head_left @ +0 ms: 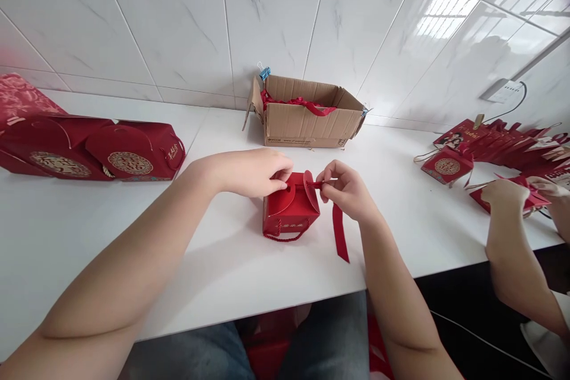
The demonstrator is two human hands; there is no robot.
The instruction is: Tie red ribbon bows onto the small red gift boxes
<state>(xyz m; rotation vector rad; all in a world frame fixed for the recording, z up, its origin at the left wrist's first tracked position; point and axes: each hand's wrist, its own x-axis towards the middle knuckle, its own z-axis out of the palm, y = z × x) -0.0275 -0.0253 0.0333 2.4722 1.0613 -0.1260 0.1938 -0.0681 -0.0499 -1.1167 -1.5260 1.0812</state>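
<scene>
A small red gift box point(291, 219) stands on the white table in front of me, its rounded top flaps raised and a twisted cord handle hanging at its front. My right hand point(342, 190) pinches a red ribbon point(340, 234) just right of the top flaps. One end of that ribbon runs through the flaps; the other hangs down to the table. At the box's upper left, my left hand point(267, 172) has thumb and fingers closed against the left flap. What lies between those fingers is hidden.
Behind the box, a cardboard carton point(307, 124) holds red ribbons. Several larger red gift boxes point(133, 151) line the left side. On the right, another person's hands point(507, 196) work on a red box, near a finished-looking box point(445, 165) and a row of red bags point(503, 148).
</scene>
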